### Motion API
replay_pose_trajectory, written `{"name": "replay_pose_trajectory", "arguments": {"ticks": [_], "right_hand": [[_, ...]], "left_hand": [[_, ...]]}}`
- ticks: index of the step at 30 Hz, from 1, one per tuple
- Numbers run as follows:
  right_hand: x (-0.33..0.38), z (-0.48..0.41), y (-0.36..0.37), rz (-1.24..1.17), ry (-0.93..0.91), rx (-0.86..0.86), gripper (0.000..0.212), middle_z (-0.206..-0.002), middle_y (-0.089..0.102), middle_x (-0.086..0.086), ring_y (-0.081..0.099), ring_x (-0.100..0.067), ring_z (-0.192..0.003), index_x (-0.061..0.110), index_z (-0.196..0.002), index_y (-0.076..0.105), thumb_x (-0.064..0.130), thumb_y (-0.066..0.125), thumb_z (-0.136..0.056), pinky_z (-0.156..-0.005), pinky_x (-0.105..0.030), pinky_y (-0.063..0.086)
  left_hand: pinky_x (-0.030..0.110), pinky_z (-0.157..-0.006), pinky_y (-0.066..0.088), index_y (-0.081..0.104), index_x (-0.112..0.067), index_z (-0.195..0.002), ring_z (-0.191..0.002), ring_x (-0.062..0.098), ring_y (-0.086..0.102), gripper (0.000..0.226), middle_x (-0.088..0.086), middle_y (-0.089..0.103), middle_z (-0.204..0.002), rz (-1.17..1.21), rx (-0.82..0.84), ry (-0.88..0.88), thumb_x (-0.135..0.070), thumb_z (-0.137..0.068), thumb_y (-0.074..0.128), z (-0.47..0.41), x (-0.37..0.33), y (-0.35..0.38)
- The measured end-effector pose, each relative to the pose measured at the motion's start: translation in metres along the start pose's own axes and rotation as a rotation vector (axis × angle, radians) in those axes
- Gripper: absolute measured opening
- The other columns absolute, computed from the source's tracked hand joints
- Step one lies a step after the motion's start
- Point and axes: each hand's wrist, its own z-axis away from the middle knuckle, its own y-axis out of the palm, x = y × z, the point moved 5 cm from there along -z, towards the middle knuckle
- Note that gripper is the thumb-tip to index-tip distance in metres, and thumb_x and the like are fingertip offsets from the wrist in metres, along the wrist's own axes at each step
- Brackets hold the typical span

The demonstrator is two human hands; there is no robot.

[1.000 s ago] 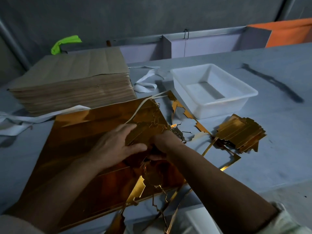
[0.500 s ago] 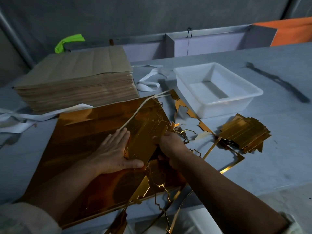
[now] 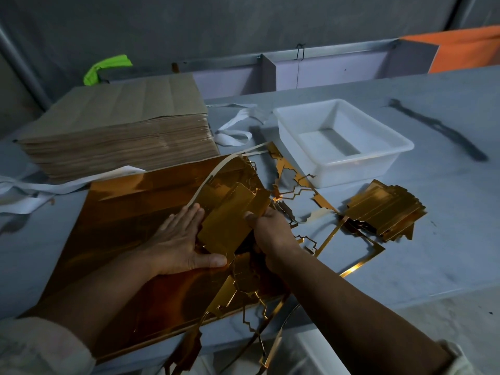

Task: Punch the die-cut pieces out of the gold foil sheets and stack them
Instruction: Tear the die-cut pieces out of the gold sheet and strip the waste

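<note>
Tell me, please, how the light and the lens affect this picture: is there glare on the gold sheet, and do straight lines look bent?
Head view: dim, cool light; the gold foil sheet mirrors soft orange patches, with small hard glints on the scrap strips; the white tray is brightest; the wide lens bows lines near the edges; the sleeves in the bottom corners are blurred.

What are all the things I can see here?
gold foil sheets: one stack, gold, near left
die-cut piece: one, gold, raised at the stack's right edge
punched pieces: one pile, gold, right of the sheets
foil scrap: several strips, gold, between stack and pile
plastic tub: one, white, behind the pile
brown paper stack: one, brown, far left
straps: several, white, beside the paper
cloth: one, green, behind the paper
table: one, grey, under everything
left hand: one, flat on the sheets
right hand: one, holding the die-cut piece
</note>
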Motion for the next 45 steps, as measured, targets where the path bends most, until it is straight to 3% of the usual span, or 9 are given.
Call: {"name": "replay_pose_trajectory", "arguments": {"ticks": [4,9,14,21,26,30,33,38,45], "right_hand": [[-0.002,-0.001,0.0,-0.031,-0.006,-0.011,0.02,-0.086,0.06,0.004,0.047,0.0,-0.041,0.021,-0.12,0.056,0.03,0.05,-0.103,-0.042,-0.016,0.036],[-0.002,0.001,0.002,-0.065,-0.027,0.004,0.024,-0.096,0.061,0.003,0.053,-0.002,-0.056,0.022,-0.125,0.054,0.03,0.048,-0.103,-0.048,-0.017,0.041],[0.001,-0.003,-0.014,-0.238,-0.007,-0.077,0.016,-0.093,0.064,-0.009,0.06,-0.02,-0.067,0.021,-0.114,0.05,0.034,0.047,-0.104,-0.062,-0.032,0.051],[0.001,0.001,-0.014,-0.222,0.0,0.005,0.016,-0.085,0.065,-0.01,0.06,-0.014,-0.049,0.015,-0.113,0.052,0.027,0.05,-0.102,-0.048,-0.025,0.047],[0.004,0.007,-0.02,-0.341,0.104,0.127,0.029,-0.101,0.059,-0.019,0.058,-0.027,-0.071,0.007,-0.122,0.046,0.02,0.052,-0.098,-0.038,-0.019,0.031],[0.014,0.014,-0.028,-0.372,0.091,0.198,0.039,-0.098,0.063,-0.02,0.058,-0.036,-0.08,0.003,-0.129,0.046,0.02,0.05,-0.094,-0.062,-0.032,0.033],[0.03,0.018,-0.042,-0.437,0.039,0.208,0.032,-0.085,0.063,-0.015,0.056,-0.037,-0.077,0.003,-0.119,0.048,0.02,0.053,-0.092,-0.074,-0.042,0.035],[0.054,0.017,-0.1,-0.326,-0.074,-0.131,0.018,-0.086,0.062,-0.011,0.056,-0.016,-0.058,0.008,-0.105,0.056,0.022,0.056,-0.095,-0.05,-0.022,0.04],[0.058,0.014,-0.212,0.046,-0.075,-0.665,0.011,-0.061,0.051,-0.007,0.046,-0.018,-0.046,0.013,-0.073,0.058,0.014,0.058,-0.084,-0.041,-0.022,0.036]], "left_hand": [[0.035,-0.117,-0.015,-0.027,-0.024,-0.15,-0.139,0.009,-0.034,0.138,-0.007,-0.038,-0.155,0.001,0.009,-0.01,-0.103,-0.051,0.029,0.001,-0.001,0.0],[0.036,-0.115,-0.016,-0.025,-0.029,-0.151,-0.137,0.01,-0.038,0.127,-0.007,-0.04,-0.153,0.004,0.043,0.004,-0.096,-0.06,0.035,0.003,-0.004,-0.002],[0.036,-0.117,-0.014,-0.024,-0.024,-0.152,-0.142,0.013,-0.033,0.133,-0.006,-0.036,-0.156,0.017,0.036,-0.014,-0.095,-0.058,0.038,0.004,-0.005,-0.003],[0.035,-0.117,-0.014,-0.024,-0.025,-0.152,-0.137,0.009,-0.035,0.136,-0.007,-0.035,-0.156,0.017,0.021,-0.015,-0.098,-0.055,0.036,0.001,-0.002,-0.001],[0.036,-0.118,-0.013,-0.024,-0.026,-0.151,-0.139,0.008,-0.033,0.143,-0.008,-0.035,-0.156,0.01,0.031,-0.033,-0.105,-0.044,0.028,-0.002,0.0,0.0],[0.036,-0.119,-0.011,-0.024,-0.024,-0.151,-0.142,0.01,-0.031,0.137,-0.007,-0.034,-0.156,-0.023,0.028,-0.041,-0.101,-0.053,0.033,-0.004,0.002,0.001],[0.037,-0.12,-0.01,-0.024,-0.024,-0.151,-0.143,0.011,-0.03,0.146,-0.007,-0.034,-0.156,-0.019,0.038,-0.032,-0.108,-0.041,0.023,-0.004,0.001,0.001],[0.04,-0.12,-0.007,-0.023,-0.025,-0.152,-0.144,0.013,-0.027,0.15,-0.007,-0.033,-0.157,-0.022,0.035,-0.045,-0.109,-0.035,0.022,-0.008,0.003,0.0],[0.048,-0.121,0.01,-0.005,-0.03,-0.156,-0.15,0.018,-0.011,0.16,-0.012,-0.017,-0.162,0.149,0.039,-0.067,-0.108,-0.022,0.033,-0.008,0.005,-0.012]]}}
